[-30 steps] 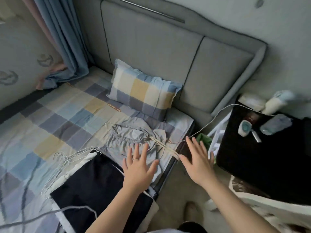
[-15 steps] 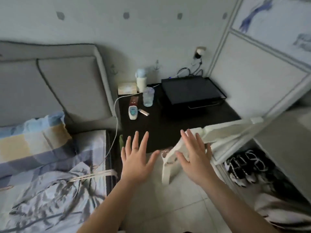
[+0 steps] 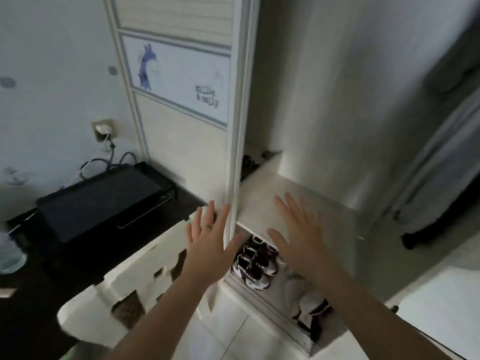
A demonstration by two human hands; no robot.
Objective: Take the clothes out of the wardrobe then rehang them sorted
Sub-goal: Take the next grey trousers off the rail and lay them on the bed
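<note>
White wardrobe [image 3: 306, 87]: it stands upright with its long axis vertical, and its open compartment faces the person.
Door [image 3: 179, 74]: a pale sliding panel covers the left part. It carries a blue figure and small dark lettering, and its tall frame edge runs straight down between the two hands.
Shelf [image 3: 311, 201]: a pale board lies flat across the open compartment, low down.
Sneakers [image 3: 253, 263]: black-and-white pairs sit on the wardrobe floor under the shelf, with their toes pointing inward.
Clothes [image 3: 439, 162]: a blurred grey garment hangs at the right edge. Its long axis runs top to bottom and its dark lower end is near the floor.
Left hand [image 3: 207, 245]: it is open with the fingers spread and holds nothing. It is raised in front of the door's frame edge and wears a ring [image 3: 207, 225]. I cannot tell whether it touches the door.
Right hand [image 3: 298, 237]: it is open with the fingers spread and empty, held up in front of the shelf.
Counter [image 3: 33, 294]: a dark top left of the wardrobe carries a flat black device [image 3: 104, 201].
Wall socket [image 3: 102, 128]: it sits above the device, with cables plugged in.
</note>
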